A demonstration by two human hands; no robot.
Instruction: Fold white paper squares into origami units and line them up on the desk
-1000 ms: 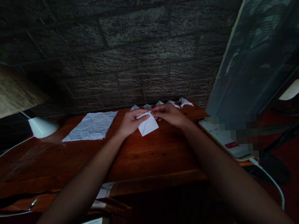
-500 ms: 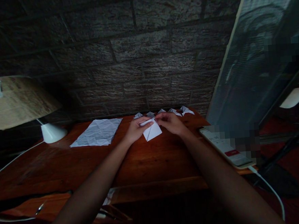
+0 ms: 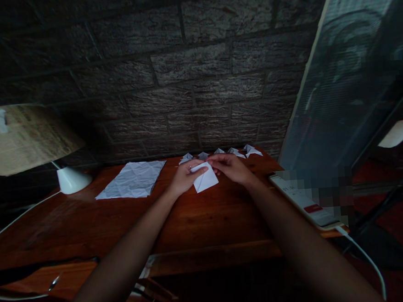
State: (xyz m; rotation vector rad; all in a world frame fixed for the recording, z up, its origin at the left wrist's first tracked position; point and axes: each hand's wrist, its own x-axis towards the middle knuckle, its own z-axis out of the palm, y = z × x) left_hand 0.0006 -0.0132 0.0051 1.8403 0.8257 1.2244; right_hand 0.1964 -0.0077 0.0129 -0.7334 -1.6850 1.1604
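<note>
Folded paper (image 3: 207,180), white and roughly diamond-shaped, is at the centre of the wooden table (image 3: 192,216), lifted slightly at its far edge and gripped from both sides. Left fingertips (image 3: 200,169) are closed over the upper left edge of the sheet, with the index finger laid flat along the crease. Right fingertips (image 3: 216,159) are curled tight on the top corner, meeting the left fingers there. The left hand (image 3: 184,175) shows a ring on one finger. The right hand (image 3: 232,167) is knuckles-up, just beside the paper's right edge. Both forearms extend from the near edge of the table to the work.

Directly behind the hands, a row of small folded paper pieces (image 3: 218,153) stands along the foot of the brick wall (image 3: 199,77). A creased flat sheet (image 3: 131,179) lies to the left, apart from the hands. Further left is a white lamp base (image 3: 71,179) under a tilted shade (image 3: 21,136). To the right, a phone (image 3: 304,199) lies at the table edge with a white cable (image 3: 363,250) attached.
</note>
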